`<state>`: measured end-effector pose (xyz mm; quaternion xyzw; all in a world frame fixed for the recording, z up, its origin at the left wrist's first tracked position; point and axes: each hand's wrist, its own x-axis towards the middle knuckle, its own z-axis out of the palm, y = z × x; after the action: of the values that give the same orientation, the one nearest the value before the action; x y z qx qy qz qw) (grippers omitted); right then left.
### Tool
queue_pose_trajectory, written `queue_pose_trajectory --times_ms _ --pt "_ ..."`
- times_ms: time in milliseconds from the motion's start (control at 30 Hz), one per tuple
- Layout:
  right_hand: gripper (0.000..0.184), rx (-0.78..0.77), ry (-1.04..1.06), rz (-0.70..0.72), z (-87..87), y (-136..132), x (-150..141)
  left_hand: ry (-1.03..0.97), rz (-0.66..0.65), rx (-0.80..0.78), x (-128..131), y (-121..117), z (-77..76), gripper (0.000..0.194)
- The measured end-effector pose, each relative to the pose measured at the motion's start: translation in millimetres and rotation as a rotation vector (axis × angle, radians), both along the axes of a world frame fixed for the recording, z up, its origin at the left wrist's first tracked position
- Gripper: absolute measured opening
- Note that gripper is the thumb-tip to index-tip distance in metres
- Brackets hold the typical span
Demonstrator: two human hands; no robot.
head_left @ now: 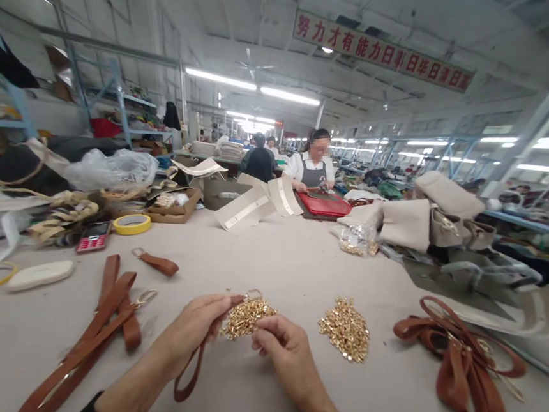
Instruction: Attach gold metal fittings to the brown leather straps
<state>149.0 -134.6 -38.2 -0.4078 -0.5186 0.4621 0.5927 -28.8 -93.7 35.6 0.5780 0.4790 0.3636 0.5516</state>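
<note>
My left hand (pixel 196 325) is closed on the end of a brown leather strap (pixel 188 377) that loops down toward me, with a gold clasp (pixel 252 294) at its tip. My right hand (pixel 282 349) pinches at the near edge of a pile of small gold rivets (pixel 246 316); what the fingers hold is too small to make out. A second pile of gold rivets (pixel 345 328) lies just right of my right hand on the beige table (pixel 279 257).
Brown straps (pixel 94 337) lie at the left, a short strap (pixel 157 261) beyond them, and more straps (pixel 461 356) at the right. Yellow tape (pixel 132 223), a red phone (pixel 93 237), beige bags (pixel 429 218) and a bag of rivets (pixel 357 240) stand farther back. A person (pixel 313 164) works across the table.
</note>
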Motion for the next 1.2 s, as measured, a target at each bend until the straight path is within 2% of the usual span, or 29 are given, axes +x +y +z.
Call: queue_pose_trajectory --times_ms 167,333,433,700,867,1067,1200 --pt "0.038 -0.07 0.267 0.043 3.1 6 5 -0.204 -0.152 -0.026 30 2 -12.7 0.045" --pt "0.034 -0.083 0.386 0.095 1.2 10 7 -0.161 -0.24 0.037 30 0 -32.6 0.037" --pt "0.03 -0.071 0.364 0.084 -0.4 11 8 -0.114 -0.266 0.066 29 -4 -36.3 0.028" --pt "0.022 -0.069 0.195 0.034 -1.2 9 11 0.011 -0.294 0.133 31 -12 -30.3 0.019" --pt "0.017 -0.061 0.106 0.039 1.1 7 13 0.086 -0.288 0.177 31 -15 -32.1 0.02" --pt "0.017 -0.038 0.029 0.036 3.5 5 15 0.164 -0.283 0.272 30 -18 -25.9 0.021" --pt "0.022 -0.014 0.021 0.026 5.0 3 14 0.17 -0.29 0.357 29 -18 -28.0 0.023"
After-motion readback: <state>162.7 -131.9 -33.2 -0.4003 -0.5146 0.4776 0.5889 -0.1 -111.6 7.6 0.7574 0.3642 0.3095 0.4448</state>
